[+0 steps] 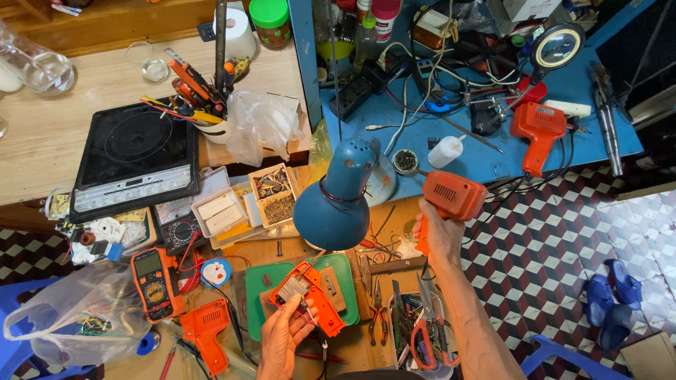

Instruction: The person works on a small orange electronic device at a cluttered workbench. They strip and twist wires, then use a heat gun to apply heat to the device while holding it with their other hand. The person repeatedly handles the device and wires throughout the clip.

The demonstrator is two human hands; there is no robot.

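- The worktop (42, 141) fills most of what we see, a wooden surface on the left meeting a blue one on the right, both crowded with tools and cables.
- A black induction cooktop (134, 158) lies at the left, well apart from both hands.
- A blue desk lamp (338, 197) leans over the middle, its shade hanging between our two hands and above the green mat (257, 285).
- Our right hand (438, 236) is raised beside the lamp, its fingers closed around the grip of an orange soldering gun (451, 200). The gun's body points up and to the right, away from the mat.
- Our left hand (282, 338) is low at the near edge, fingers curled under and gripping an opened orange tool housing (308, 299) with its inner parts exposed. Its long axis runs from upper left to lower right, over the green mat.
- The held gun lies up and to the right of the open housing, the two well apart with the lamp shade between them; the left hand is the nearer to the mat.
- A yellow multimeter (156, 281) sits left of the mat, and another orange housing half (205, 331) lies just below it.
- Pliers and orange-handled scissors (422, 341) rest near our right forearm.
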